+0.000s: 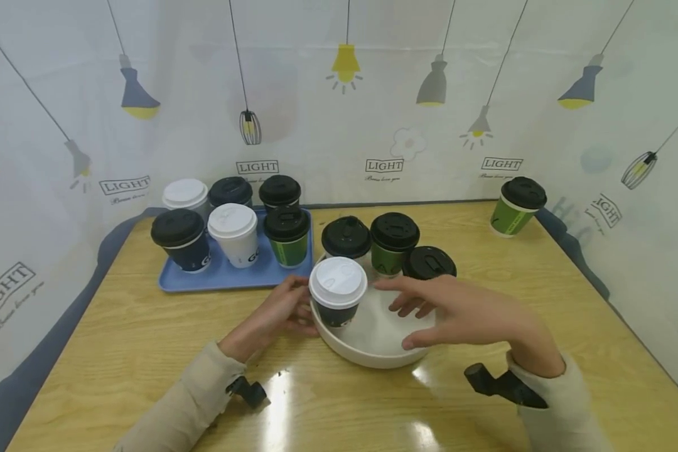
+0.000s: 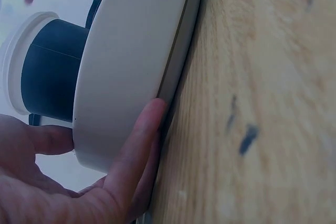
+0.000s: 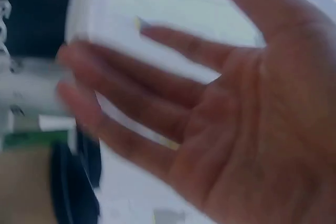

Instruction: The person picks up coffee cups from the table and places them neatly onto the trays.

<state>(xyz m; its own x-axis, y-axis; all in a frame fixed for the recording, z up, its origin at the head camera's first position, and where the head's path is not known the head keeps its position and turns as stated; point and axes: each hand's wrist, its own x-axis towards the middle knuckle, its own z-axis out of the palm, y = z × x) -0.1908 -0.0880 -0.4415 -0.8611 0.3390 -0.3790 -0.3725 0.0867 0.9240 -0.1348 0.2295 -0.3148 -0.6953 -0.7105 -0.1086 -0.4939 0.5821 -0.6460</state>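
My left hand grips the near left side of a round white tray. In the left wrist view the thumb is at the tray's rim and a finger lies along its lower wall. A dark paper cup with a white lid stands upright inside, close to that hand. Farther back are a green cup with a black lid and two other black-lidded cups. My right hand hovers over the tray's right part, fingers spread, holding nothing.
A blue rectangular tray at the back left carries several lidded cups, including a white one. One green cup with a black lid stands alone at the far right of the wooden table. A printed cloth backdrop hangs behind.
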